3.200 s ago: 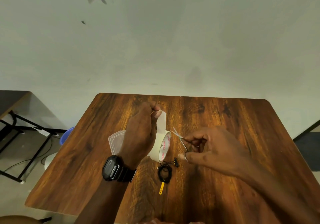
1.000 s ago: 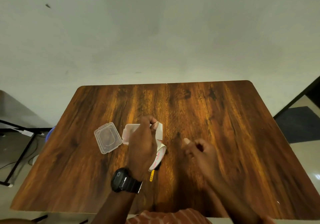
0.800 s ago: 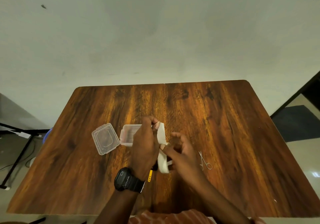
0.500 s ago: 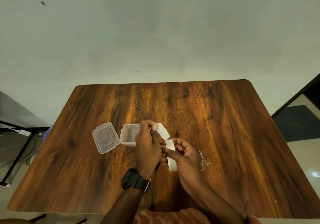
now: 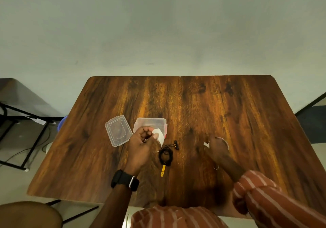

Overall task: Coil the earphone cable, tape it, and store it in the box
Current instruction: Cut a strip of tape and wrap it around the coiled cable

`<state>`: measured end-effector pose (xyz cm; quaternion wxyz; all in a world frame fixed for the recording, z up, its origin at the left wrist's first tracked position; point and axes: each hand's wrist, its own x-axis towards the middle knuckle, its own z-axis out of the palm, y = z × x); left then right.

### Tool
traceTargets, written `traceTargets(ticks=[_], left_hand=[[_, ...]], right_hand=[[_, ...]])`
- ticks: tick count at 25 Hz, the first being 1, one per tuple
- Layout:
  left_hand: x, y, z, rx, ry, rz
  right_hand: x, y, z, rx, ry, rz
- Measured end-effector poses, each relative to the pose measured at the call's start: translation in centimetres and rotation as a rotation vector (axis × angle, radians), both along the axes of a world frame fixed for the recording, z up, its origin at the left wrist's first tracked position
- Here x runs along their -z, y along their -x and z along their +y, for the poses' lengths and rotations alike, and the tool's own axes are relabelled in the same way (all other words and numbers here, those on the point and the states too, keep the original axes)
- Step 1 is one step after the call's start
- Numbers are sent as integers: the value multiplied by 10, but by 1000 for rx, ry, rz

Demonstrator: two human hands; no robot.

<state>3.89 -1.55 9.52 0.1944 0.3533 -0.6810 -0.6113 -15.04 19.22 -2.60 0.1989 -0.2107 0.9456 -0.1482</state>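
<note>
I am looking down at the wooden table (image 5: 229,107) from the head camera. My left hand (image 5: 141,144) is hovering just near of the clear box (image 5: 150,122), fingers curled, pinching a cut strip of white tape (image 5: 159,136) between thumb and fingertips; the strip is hanging down and to the right of the hand. A black watch (image 5: 125,180) is sitting on that wrist.

The coiled earphone cable (image 5: 165,154) is lying on the table just right of the left hand, near the middle, untouched by either hand (the two earbuds are pointing toward the far right, and a yellow tab (image 5: 163,170) is sticking out on the near side). The strip's lower end is hanging close above the coil; I cannot tell whether it is touching.

The box is standing open, with its lid (image 5: 118,130) lying flat just left of it.

My right hand (image 5: 217,148) is resting well to the right, over the tape roll (image 5: 225,142); only the roll's far rim is showing. I cannot tell whether the fingers are gripping it or lying loose. A metal ring (image 5: 216,167) is peeking out beside the right wrist (blurred, so I cannot identify it). A striped sleeve (image 5: 264,196) is covering the forearm.
</note>
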Motion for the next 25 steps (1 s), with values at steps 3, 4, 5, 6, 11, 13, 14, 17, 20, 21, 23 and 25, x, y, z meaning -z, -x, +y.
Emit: traceTargets(ticks=[3,4,5,6,11,13,14,17,20,21,23,25], left_hand=[[2,-5,-5,69,-55,54],[2,-4,-7,111,-88,89],[2,-2,-8,172,-131,141],[3,-1,-9,259,-179,207],[3,5,-17,645,-304,231],[3,7,-22,735,-301,146],[3,8,-25,780,-281,97],[6,13,-32,834,-246,23],[30,17,-34,741,-158,19],[43,17,-35,686,-32,-20],[75,12,-37,672,422,-194],[109,0,-39,870,960,-367]], right_hand=[[-11,4,-8,24,-19,54],[-24,-5,-15,66,126,19],[-43,-17,-25,143,340,-138],[-63,-32,-35,252,566,-463],[-106,-75,-52,284,898,-1610],[-108,-77,-51,275,882,-1598],[-107,-77,-51,293,881,-1580],[-105,-74,-47,346,872,-1505],[-100,-72,-45,440,846,-1343],[-96,-72,-44,503,841,-1265],[-82,-73,-35,698,855,-1137],[-66,-75,-20,876,868,-1053]])
